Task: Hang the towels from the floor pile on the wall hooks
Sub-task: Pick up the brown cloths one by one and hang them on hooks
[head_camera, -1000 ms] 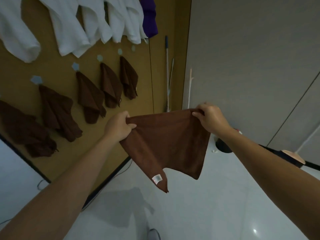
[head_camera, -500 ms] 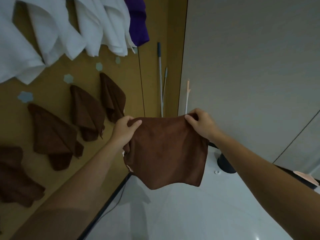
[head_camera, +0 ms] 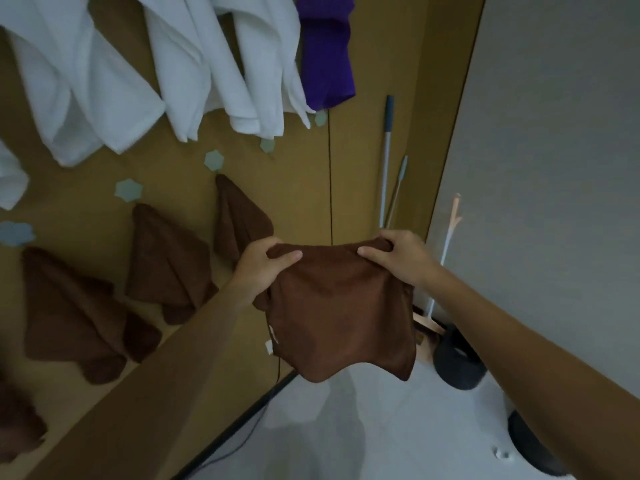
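Closer to the wall now, both hands have drawn together: the left hand (head_camera: 263, 268) and right hand (head_camera: 401, 258) each pinch the top edge of the soft, limp brown towel (head_camera: 339, 313), held before the wall panel's (head_camera: 360, 168) right edge. Bunching one corner should seat it on the free hexagonal hook (head_camera: 267, 145) beside the hung towels (head_camera: 239, 216).

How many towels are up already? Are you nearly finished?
Done: at least three brown towels hang on the wall, with white towels and a purple one above. In hand: the left hand and right hand each pinch the top edge of another brown towel. Left: hooking it up; a pale hook looks free. The floor pile is out of view.
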The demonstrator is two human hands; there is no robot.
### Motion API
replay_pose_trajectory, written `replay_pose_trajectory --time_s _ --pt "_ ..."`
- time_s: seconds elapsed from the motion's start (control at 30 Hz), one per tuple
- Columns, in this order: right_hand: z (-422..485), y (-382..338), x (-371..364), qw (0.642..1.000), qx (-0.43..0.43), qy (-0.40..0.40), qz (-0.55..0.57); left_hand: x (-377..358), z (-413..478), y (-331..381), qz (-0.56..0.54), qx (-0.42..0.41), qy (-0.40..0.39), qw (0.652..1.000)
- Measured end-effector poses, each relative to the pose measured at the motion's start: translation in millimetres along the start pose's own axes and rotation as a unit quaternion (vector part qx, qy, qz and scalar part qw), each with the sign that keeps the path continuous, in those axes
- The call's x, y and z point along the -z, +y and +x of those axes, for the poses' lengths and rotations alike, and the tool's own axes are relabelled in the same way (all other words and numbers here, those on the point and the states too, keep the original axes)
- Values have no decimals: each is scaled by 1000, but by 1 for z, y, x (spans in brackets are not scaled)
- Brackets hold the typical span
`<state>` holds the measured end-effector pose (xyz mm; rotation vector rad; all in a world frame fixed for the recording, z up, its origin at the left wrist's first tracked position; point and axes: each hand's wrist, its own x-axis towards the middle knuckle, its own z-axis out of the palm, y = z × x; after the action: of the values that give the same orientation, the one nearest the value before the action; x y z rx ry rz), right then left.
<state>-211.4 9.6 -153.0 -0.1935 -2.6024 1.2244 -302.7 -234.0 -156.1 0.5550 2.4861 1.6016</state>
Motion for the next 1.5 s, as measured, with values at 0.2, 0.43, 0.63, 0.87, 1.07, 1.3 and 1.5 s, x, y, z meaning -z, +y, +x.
replay_pose_trajectory --time_s 0.2,0.43,0.63,0.87,1.07,1.3,1.5 --pt "94 29 9 994 100 -46 -7 -20 65 -1 76 -10 58 995" --pt "197 43 -10 980 177 -76 -44 -20 143 -11 43 4 104 994" --pt "271 41 -30 961 256 -82 -56 -6 200 -19 50 -28 71 996" --pt "337 44 -54 945 306 -108 -48 7 246 -27 28 0 129 991" --pt "394 41 -81 927 367 -73 -4 17 278 -31 69 -27 197 978" --pt "434 32 -107 913 404 -18 61 11 315 -35 96 11 306 947" --pt "460 31 -124 916 391 -20 89 12 340 -44 166 56 344 923"
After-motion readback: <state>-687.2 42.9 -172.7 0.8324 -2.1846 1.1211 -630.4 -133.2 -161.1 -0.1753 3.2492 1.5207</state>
